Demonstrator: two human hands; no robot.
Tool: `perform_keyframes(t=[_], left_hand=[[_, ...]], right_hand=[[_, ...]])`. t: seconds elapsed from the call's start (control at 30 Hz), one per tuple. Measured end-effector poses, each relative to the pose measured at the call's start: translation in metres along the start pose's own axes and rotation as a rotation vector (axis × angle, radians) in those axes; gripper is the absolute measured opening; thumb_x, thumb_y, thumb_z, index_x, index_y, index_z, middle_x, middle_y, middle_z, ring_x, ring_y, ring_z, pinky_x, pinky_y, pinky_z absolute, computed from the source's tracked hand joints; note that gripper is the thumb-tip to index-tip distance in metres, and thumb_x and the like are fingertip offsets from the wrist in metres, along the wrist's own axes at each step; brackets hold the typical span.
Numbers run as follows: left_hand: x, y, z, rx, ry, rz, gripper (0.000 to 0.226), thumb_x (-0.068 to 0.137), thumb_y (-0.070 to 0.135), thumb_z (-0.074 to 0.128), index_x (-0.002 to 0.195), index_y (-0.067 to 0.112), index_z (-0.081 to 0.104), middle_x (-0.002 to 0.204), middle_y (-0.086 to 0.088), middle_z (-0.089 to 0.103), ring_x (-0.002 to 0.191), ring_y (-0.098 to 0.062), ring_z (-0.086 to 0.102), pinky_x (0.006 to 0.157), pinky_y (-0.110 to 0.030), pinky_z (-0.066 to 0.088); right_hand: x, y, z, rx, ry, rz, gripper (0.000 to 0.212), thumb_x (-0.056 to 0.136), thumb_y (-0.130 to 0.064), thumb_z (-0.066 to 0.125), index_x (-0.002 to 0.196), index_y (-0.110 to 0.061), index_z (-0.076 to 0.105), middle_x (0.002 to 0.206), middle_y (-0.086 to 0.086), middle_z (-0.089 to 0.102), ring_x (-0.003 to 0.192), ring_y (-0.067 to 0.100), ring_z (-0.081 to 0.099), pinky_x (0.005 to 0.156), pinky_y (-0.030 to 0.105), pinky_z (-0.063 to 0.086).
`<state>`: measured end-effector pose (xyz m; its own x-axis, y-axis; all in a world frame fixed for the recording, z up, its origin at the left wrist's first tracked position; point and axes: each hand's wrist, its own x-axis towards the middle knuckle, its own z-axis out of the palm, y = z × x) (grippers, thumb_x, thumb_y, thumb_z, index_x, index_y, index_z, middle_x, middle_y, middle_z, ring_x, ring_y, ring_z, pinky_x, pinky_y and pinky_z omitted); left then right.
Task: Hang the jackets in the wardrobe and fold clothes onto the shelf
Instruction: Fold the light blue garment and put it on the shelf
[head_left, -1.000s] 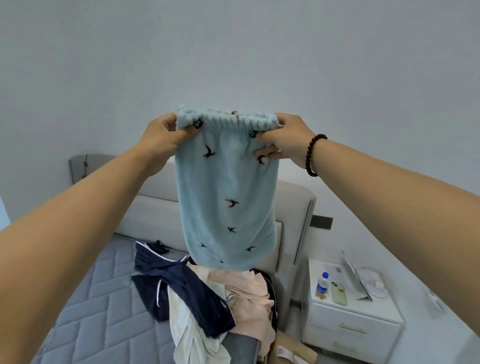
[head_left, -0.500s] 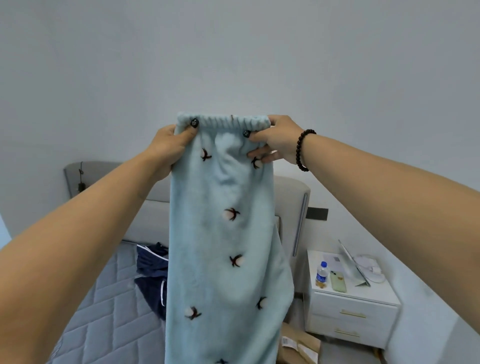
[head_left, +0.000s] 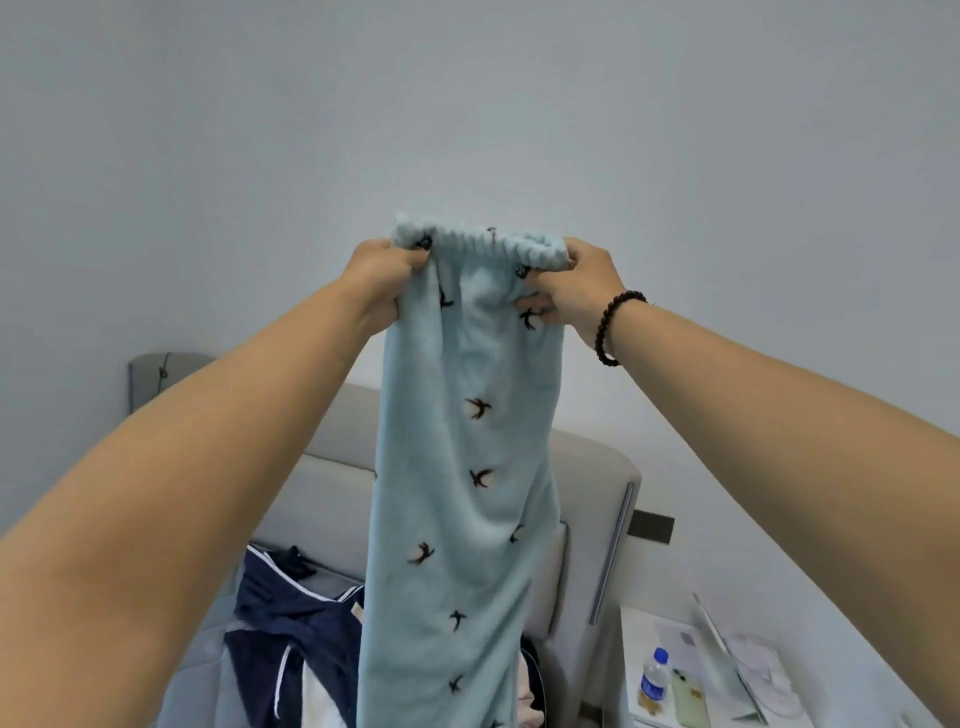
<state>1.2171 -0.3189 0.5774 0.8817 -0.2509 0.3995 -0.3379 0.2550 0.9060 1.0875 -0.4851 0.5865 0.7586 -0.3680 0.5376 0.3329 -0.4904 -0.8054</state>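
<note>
While our left hand (head_left: 382, 278) and right hand (head_left: 574, 288) clamp the waistband at nine and three o'clock, the blue fleece trousers (head_left: 462, 493) hang toward six, probably doubled lengthwise.

- Both arms (head_left: 171, 519) bare, stretched forward and upward, converging toward the middle of the view.
- Left hand (head_left: 382, 278) raised high, fingers curled tight, thumb on the near side, gripping the left end of the elastic waistband of the pale blue fleece trousers (head_left: 462, 493).
- Right hand (head_left: 576, 286) level with the left, fingers curled, thumb pressed on the front, pinching the right end of the same waistband.
- Hands near each other, apart by the width of the gathered waistband.
- Dark bead bracelet (head_left: 615, 325) around the right wrist.
- Right forearm running down to the right edge of the view; left forearm running down to the lower left corner.
</note>
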Motion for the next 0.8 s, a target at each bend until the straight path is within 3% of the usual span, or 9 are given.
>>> perform_keyframes(t=[0.2,0.4,0.5,0.63,0.8], left_hand=[[-0.033,0.038,-0.009,0.05,-0.012,0.117,0.016,0.095,0.011,0.059,0.11,0.005,0.065,0.112,-0.014,0.068,0.101,-0.027,0.067,0.089,-0.041,0.056],[-0.125,0.03,-0.03,0.027,-0.122,0.141,0.016,0.094,0.012,0.063,0.109,0.006,0.066,0.11,-0.012,0.07,0.1,-0.024,0.069,0.09,-0.038,0.055],[-0.188,0.011,-0.045,0.019,-0.166,0.061,0.024,0.089,0.014,0.069,0.112,0.007,0.067,0.116,-0.012,0.07,0.105,-0.024,0.068,0.089,-0.041,0.056],[-0.281,-0.037,-0.066,0.028,-0.214,-0.101,0.031,0.084,0.007,0.071,0.115,0.008,0.066,0.103,-0.006,0.075,0.096,-0.021,0.072,0.074,-0.032,0.059],[-0.373,-0.111,-0.098,0.062,-0.241,-0.336,0.034,0.083,0.002,0.07,0.116,0.005,0.064,0.107,-0.013,0.073,0.097,-0.028,0.072,0.077,-0.039,0.061]], right_hand=[[-0.027,-0.048,-0.016,0.001,-0.028,-0.054,0.023,0.079,0.008,0.056,0.092,-0.011,0.06,0.08,0.015,0.065,0.074,0.034,0.068,0.064,0.04,0.049],[-0.107,-0.052,-0.032,0.005,-0.092,0.025,0.027,0.085,0.003,0.06,0.111,-0.006,0.06,0.09,0.015,0.066,0.086,0.038,0.07,0.08,0.053,0.054],[-0.164,-0.033,-0.038,0.055,-0.119,0.106,0.027,0.086,0.001,0.063,0.112,-0.008,0.062,0.098,0.017,0.068,0.086,0.036,0.071,0.081,0.051,0.055],[-0.26,0.012,-0.034,0.137,-0.149,0.23,0.029,0.084,0.0,0.068,0.106,-0.019,0.065,0.102,0.012,0.071,0.083,0.027,0.073,0.077,0.039,0.06],[-0.369,0.067,-0.013,0.153,-0.254,0.408,0.042,0.078,0.008,0.07,0.108,-0.021,0.066,0.102,0.002,0.071,0.086,0.016,0.072,0.074,0.031,0.06]])
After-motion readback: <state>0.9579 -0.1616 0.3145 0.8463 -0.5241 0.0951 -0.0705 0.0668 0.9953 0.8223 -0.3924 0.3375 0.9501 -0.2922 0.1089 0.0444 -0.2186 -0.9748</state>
